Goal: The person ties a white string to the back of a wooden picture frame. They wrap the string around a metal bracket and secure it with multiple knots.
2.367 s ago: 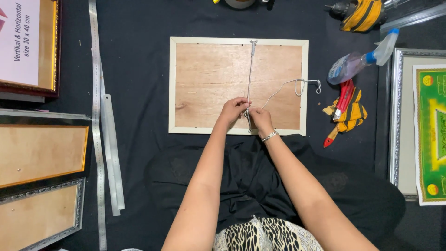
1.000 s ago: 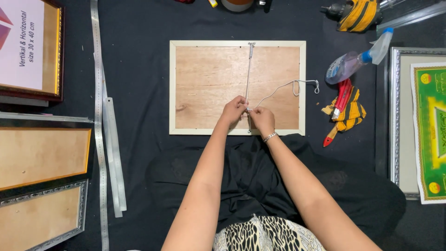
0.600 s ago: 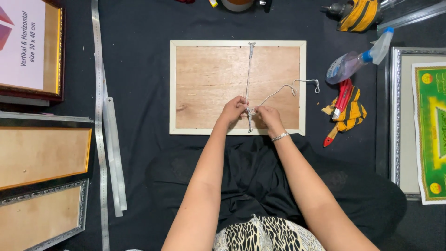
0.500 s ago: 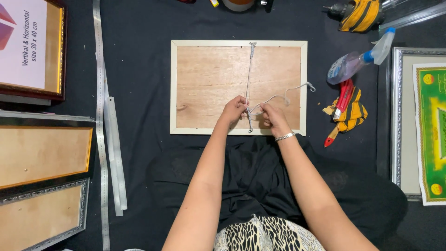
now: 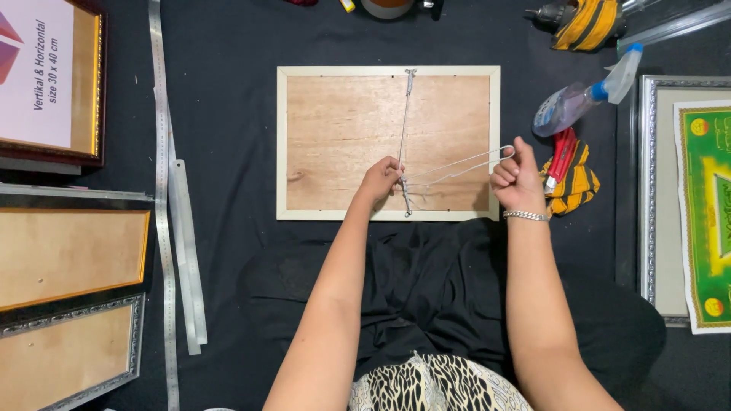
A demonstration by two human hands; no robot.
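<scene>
A picture frame lies face down on the black cloth, its plywood back up and a pale border around it. A thin hanging cord runs from the top edge down the middle. My left hand pinches the cord near the frame's lower edge. My right hand is closed on the cord's loose doubled end and holds it taut out to the frame's right edge.
A spray bottle, red-handled tool and striped yellow cloth lie right of the frame. A silver-framed green print is at far right. Other frames and long metal strips lie at left. A drill sits at the top.
My right hand has drawn away from my left hand to the right, pulling the loose cord end out taut toward the frame's right edge. My left hand stays on the cord.
</scene>
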